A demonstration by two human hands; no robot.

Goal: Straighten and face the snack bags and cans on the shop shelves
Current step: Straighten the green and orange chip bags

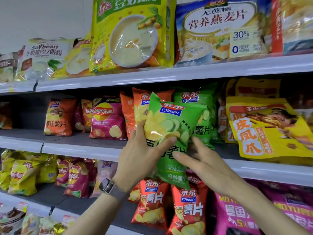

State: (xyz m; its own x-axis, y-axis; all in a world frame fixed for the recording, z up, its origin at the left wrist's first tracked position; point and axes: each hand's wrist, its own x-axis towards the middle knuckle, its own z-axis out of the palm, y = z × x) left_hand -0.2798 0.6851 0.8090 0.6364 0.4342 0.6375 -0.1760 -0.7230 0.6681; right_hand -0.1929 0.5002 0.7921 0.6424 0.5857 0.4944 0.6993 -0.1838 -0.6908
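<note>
From your head camera, your left hand (140,158) grips the green Qinqin chip bag (171,119) at its left edge, thumb across the front. Your right hand (205,164) pinches its lower right side. The bag sits tilted in front of the middle shelf (81,150), hiding part of the orange Qinqin bags (138,100) and a second green bag (202,130). A yellow chicken-feet pouch (271,131) leans near its right.

A glossy green plastic crisp bag (171,126), printed with cucumber slices and a red-and-blue logo, faces outward in front of the middle shelf (81,150), tilted with its top leaning left. The left hand (138,160) grips its left edge, and the right hand (203,163) pinches its lower right. A matching green bag (201,100) stands upright just behind.
</note>
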